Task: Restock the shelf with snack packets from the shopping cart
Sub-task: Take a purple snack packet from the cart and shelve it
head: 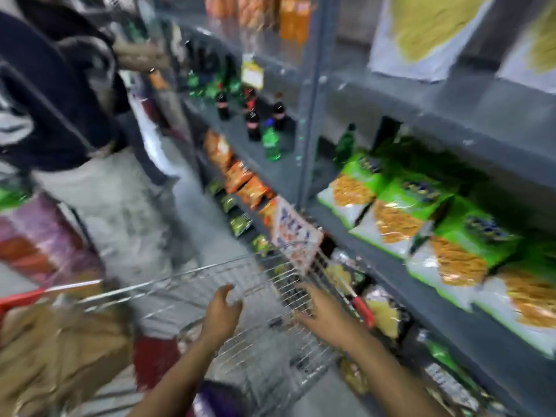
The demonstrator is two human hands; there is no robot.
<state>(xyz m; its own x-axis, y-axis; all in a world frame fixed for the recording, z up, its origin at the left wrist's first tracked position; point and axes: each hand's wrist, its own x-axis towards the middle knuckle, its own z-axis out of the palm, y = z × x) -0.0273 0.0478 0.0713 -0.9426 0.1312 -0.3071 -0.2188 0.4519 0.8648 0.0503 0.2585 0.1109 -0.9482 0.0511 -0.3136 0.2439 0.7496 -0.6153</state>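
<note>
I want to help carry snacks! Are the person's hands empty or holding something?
Empty. The left hand and right hand hover open-fingered over the silver wire shopping cart, gripping no packet.

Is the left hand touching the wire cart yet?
Cannot tell. In the blurred head view, the left hand is open and empty over the wire cart basket; neither contact nor a gap shows plainly.

Cart [210,267]: bare wire metal, shiny, w/ red plastic handle [364,311]. Shelf [400,266]: grey painted metal, matt, scuffed. Green packets [415,206]: glossy plastic film. Orange packets [237,176]: same glossy film. Bottles [252,124]: shiny plastic. Floor [192,212]: dull, rough-looking concrete.
</note>
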